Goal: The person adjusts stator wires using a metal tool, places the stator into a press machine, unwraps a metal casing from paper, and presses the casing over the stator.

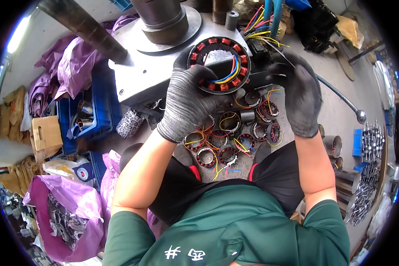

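Observation:
My left hand (188, 95), in a grey knit glove, grips a ring-shaped motor stator (237, 82) with red copper coils. Its thumb lies over the lower left rim, and blue, yellow and red wires curve inside the ring. My right hand (302, 95), also in a dark glove, is raised to the right of the stator, apart from it. Motion blurs its fingers, so I cannot make out what they hold. A thin pale rod (277, 51) runs up to these fingers; whether it is held is unclear. Below, several wired stators (228, 155) lie on the floor between my feet.
A metal press table (135, 82) with a thick round column (164, 22) stands ahead. A ball-ended lever (341, 95) slants out at right. Blue crates (106, 117) and an open purple bag (71, 195) of metal parts are at left; metal shafts (370, 146) lie at right.

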{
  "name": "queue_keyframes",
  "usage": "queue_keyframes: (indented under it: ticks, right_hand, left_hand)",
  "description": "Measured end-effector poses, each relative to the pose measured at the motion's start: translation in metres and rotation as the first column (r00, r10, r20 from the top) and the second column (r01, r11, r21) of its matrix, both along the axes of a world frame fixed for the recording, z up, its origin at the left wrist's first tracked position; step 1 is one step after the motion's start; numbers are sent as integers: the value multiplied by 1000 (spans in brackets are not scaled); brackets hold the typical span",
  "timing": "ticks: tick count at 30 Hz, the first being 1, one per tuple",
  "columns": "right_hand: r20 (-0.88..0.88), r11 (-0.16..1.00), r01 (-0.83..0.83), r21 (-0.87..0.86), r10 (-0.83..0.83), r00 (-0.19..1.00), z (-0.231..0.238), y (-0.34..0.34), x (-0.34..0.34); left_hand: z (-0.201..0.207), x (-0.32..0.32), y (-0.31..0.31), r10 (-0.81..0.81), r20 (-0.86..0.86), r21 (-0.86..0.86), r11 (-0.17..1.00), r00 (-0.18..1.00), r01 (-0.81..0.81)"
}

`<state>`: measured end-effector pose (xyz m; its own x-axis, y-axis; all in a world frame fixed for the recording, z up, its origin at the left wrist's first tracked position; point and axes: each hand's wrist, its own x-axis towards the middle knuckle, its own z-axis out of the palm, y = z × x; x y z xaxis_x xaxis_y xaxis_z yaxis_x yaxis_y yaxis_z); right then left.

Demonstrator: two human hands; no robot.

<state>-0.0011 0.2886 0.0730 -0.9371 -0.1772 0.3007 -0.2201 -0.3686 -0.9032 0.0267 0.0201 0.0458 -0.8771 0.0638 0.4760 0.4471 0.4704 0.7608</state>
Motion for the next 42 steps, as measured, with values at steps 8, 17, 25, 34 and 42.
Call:
queue_keyframes:
  ticks: [8, 17, 25, 34, 42]
  right_hand:
    - [80, 972, -203, 115, 195, 978, 3, -22, 42]
    - [111, 957, -276, 93, 265, 958, -8, -25, 35]
    - [201, 935, -349, 63, 331, 922, -3, -30, 39]
    - [-121, 978, -208, 14, 208, 971, 6, -11, 27]
    - [-137, 998, -56, -29, 51, 989, 5, -2, 26]
  left_hand:
    - [2, 2, -8, 71, -33, 16, 997, 997, -70]
    - [13, 4, -3, 85, -131, -54, 994, 988, -93]
    - [10, 7, -2, -1, -124, -46, 999, 992, -4]
    - [8, 1, -5, 35, -204, 0, 999, 978, -36]
    - [15, 2, -6, 69, -296, 9, 998, 953, -70]
